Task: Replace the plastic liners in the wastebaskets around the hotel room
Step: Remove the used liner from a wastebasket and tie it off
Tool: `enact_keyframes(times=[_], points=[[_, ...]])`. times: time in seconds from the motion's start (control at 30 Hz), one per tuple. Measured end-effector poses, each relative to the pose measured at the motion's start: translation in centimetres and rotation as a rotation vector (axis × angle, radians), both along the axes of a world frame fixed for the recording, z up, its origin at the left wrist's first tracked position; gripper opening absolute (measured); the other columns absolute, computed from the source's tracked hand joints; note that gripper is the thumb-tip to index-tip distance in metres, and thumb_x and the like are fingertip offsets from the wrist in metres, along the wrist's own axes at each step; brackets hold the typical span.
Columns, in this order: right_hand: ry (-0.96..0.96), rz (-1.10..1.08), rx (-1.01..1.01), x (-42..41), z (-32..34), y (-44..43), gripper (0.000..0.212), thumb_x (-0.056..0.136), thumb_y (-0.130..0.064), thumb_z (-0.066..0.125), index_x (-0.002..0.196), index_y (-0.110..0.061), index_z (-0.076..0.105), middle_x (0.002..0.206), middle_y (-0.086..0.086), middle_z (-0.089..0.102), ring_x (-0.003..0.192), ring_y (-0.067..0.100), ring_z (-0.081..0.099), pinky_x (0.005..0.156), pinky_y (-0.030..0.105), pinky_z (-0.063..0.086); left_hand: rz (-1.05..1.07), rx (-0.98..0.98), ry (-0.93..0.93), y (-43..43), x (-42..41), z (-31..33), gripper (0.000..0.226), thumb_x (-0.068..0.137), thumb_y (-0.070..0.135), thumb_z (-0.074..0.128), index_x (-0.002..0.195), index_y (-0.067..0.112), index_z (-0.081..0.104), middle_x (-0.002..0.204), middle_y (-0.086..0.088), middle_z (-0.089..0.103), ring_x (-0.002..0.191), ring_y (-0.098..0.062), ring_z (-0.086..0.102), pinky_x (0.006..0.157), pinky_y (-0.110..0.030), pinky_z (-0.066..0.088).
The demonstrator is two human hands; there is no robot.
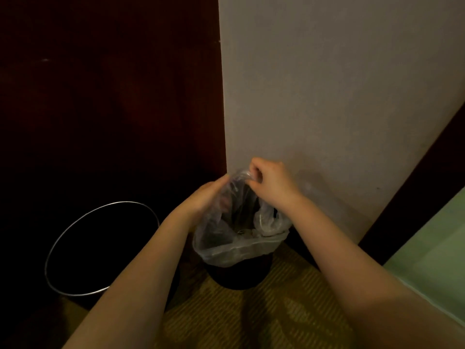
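A small dark wastebasket stands on the carpet against the wall. A clear plastic liner sits in it, folded over the near rim and lifted up at the far side. My right hand pinches the raised far edge of the liner. My left hand reaches into the liner's left side, its fingers inside the plastic and seen through it. Some small scraps lie at the bottom of the liner.
A second, larger black wastebasket with a metal rim stands at the left, with no liner visible in it. Dark wood panelling fills the left, a pale wall the middle. A light green surface is at the right.
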State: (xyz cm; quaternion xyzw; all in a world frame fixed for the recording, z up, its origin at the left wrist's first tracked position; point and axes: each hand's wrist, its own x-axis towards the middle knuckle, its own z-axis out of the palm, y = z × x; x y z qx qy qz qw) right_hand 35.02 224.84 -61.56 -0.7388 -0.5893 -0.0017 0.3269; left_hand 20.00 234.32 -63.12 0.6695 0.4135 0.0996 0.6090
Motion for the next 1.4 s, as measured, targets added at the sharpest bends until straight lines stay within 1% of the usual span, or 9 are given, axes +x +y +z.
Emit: enact_keyframes(times=[0.17, 0.37, 0.53, 0.8, 0.9, 1.0, 1.1, 1.2, 1.4], points=[[0.133, 0.007, -0.191, 0.6, -0.7, -0.2, 0.031, 0.083, -0.016, 0.072, 0.087, -0.031, 0.045, 0.075, -0.004, 0.058, 0.07, 0.014, 0.058, 0.064, 0.032, 0.048, -0.083, 0.316, 0.077, 0.3, -0.3, 2.2, 0.014, 0.084, 0.028, 0.07, 0.083, 0.015, 0.067, 0.077, -0.003, 0.063, 0.072, -0.015, 0.059, 0.066, -0.03, 0.05], [0.399, 0.059, -0.393, 0.3, -1.4, -0.6, 0.037, 0.081, -0.02, 0.076, 0.111, -0.026, 0.055, 0.093, -0.004, 0.061, 0.085, 0.01, 0.06, 0.072, 0.027, 0.05, 0.171, 0.906, 0.039, -0.9, 0.1, 4.7, 0.012, 0.092, 0.019, 0.059, 0.081, 0.022, 0.054, 0.062, 0.003, 0.054, 0.055, -0.012, 0.053, 0.052, -0.029, 0.045], [0.368, -0.022, -0.535, 1.2, -4.4, -1.7, 0.017, 0.086, -0.023, 0.072, 0.076, -0.021, 0.058, 0.081, -0.004, 0.058, 0.074, 0.009, 0.055, 0.061, 0.023, 0.04, 0.332, 0.886, 0.042, -0.5, -0.4, 3.8, 0.002, 0.093, 0.02, 0.056, 0.093, 0.019, 0.057, 0.069, 0.0, 0.058, 0.061, -0.018, 0.059, 0.06, -0.038, 0.054], [0.583, -0.238, 0.088, 1.2, -0.6, 0.3, 0.016, 0.088, -0.011, 0.066, 0.088, -0.024, 0.056, 0.066, -0.003, 0.05, 0.062, 0.009, 0.048, 0.065, 0.025, 0.039, 0.201, 0.697, 0.368, 0.7, -0.9, 1.5, 0.006, 0.09, 0.015, 0.053, 0.094, 0.015, 0.057, 0.084, -0.002, 0.055, 0.076, -0.02, 0.055, 0.064, -0.033, 0.047], [0.738, -0.192, -0.243, 0.7, -1.6, -0.5, 0.078, 0.08, -0.04, 0.076, 0.143, -0.017, 0.035, 0.124, 0.008, 0.057, 0.113, 0.024, 0.057, 0.09, 0.036, 0.047, 0.22, 0.646, 0.298, 0.7, -0.9, 1.2, 0.004, 0.088, 0.02, 0.059, 0.089, 0.017, 0.057, 0.086, -0.003, 0.058, 0.075, -0.018, 0.057, 0.066, -0.034, 0.05], [0.664, -0.1, -0.528, 0.7, -2.1, -0.8, 0.114, 0.065, -0.056, 0.082, 0.152, -0.021, 0.018, 0.152, 0.005, 0.034, 0.135, 0.028, 0.04, 0.107, 0.042, 0.04, 0.155, 0.545, 0.35, 1.0, -0.9, 1.8, 0.018, 0.084, 0.032, 0.067, 0.091, 0.018, 0.056, 0.088, -0.001, 0.057, 0.081, -0.017, 0.057, 0.07, -0.034, 0.051], [0.257, -0.028, -0.832, 0.1, -1.6, -1.1, 0.097, 0.069, -0.051, 0.08, 0.146, -0.018, 0.031, 0.142, 0.005, 0.044, 0.126, 0.028, 0.047, 0.1, 0.043, 0.046, -0.049, 0.408, 0.482, 1.0, -1.1, 2.3, 0.024, 0.077, 0.035, 0.075, 0.082, 0.016, 0.06, 0.085, -0.003, 0.061, 0.076, -0.015, 0.058, 0.063, -0.028, 0.048], [-0.074, -0.067, -0.832, -0.8, -2.2, -1.1, 0.018, 0.087, -0.032, 0.066, 0.093, -0.018, 0.057, 0.092, 0.003, 0.058, 0.084, 0.023, 0.057, 0.065, 0.033, 0.047, -0.264, 0.392, 0.729, 0.7, -1.3, 1.6, 0.029, 0.077, 0.029, 0.076, 0.097, 0.013, 0.064, 0.094, -0.004, 0.063, 0.082, -0.017, 0.06, 0.062, -0.027, 0.049], [0.159, -0.17, -0.151, -0.1, -0.7, -0.2, 0.03, 0.092, -0.024, 0.058, 0.064, -0.028, 0.047, 0.068, -0.007, 0.053, 0.069, 0.015, 0.056, 0.062, 0.028, 0.041, 0.231, 0.903, 0.501, 0.4, -0.8, 2.4, 0.008, 0.096, 0.021, 0.048, 0.093, 0.015, 0.053, 0.084, -0.005, 0.058, 0.073, -0.023, 0.057, 0.054, -0.033, 0.042]])
